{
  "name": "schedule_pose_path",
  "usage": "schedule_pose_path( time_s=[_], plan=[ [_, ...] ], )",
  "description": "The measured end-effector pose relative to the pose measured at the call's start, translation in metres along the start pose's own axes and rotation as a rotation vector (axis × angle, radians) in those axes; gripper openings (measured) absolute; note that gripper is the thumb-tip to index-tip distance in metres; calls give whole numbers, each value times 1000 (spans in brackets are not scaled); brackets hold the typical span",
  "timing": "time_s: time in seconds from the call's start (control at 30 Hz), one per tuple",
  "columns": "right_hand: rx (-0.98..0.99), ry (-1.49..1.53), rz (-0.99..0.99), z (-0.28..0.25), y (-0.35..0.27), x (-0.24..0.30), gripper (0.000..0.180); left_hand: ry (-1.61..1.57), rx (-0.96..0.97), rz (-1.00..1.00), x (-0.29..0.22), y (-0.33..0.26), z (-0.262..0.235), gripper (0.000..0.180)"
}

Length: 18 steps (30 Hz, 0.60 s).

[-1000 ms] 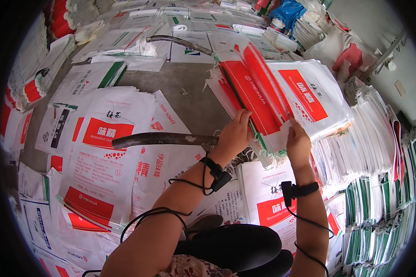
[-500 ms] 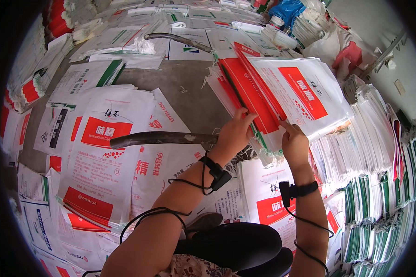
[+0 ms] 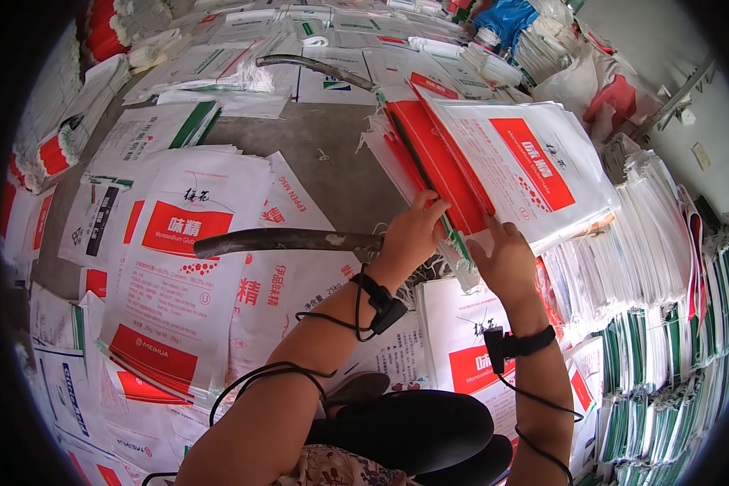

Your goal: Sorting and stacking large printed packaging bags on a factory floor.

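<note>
A pile of white and red woven sacks (image 3: 535,162) lies in front of me, right of the middle, with its layers fanned toward the left. My left hand (image 3: 415,233) is closed, thumb and fingertips pinching the near left edge of the lower sacks, where a red sack face (image 3: 445,182) shows. My right hand (image 3: 506,257) rests at the near edge of the upper sacks, thumb and fingers spread, fingertips at the red border. Just left of my left hand, a dark curved bar (image 3: 287,241) lies across flat sacks.
More flat sacks (image 3: 178,283) lie on the left. Another dark curved bar (image 3: 316,67) crosses the far sacks, with grey floor (image 3: 300,150) between. Tall stacks of folded sacks (image 3: 672,324) stand at the right. Cables (image 3: 279,368) loop around my forearms.
My right hand has opened from a pinch on the sack edge, its thumb moving left away from the fingers. The left hand has stayed almost in place.
</note>
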State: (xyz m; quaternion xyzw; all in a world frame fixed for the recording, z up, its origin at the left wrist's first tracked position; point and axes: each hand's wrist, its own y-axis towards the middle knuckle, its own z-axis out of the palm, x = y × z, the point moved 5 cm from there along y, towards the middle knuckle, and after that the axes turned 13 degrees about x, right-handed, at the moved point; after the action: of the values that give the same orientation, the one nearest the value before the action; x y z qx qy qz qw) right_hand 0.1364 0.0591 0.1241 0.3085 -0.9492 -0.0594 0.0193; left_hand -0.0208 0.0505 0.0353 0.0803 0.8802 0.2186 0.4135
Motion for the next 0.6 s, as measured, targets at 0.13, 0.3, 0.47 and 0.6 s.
schedule_pose_path(
  time_s=[0.13, 0.3, 0.47, 0.6],
  plan=[
    [-75, 115, 28, 3, 5, -19, 34, -26, 0, 8, -4, 1, -2, 36],
    [-208, 54, 8, -19, 17, -63, 36, -69, -64, -11, -7, 7, 4, 35],
    [-407, -253, -55, -131, -4, -44, 46, -70, -84, 8, 2, 11, 8, 37],
    [-400, -471, -131, -145, -72, -29, 45, 67, -233, 161, 6, 6, -12, 40]
  ],
)
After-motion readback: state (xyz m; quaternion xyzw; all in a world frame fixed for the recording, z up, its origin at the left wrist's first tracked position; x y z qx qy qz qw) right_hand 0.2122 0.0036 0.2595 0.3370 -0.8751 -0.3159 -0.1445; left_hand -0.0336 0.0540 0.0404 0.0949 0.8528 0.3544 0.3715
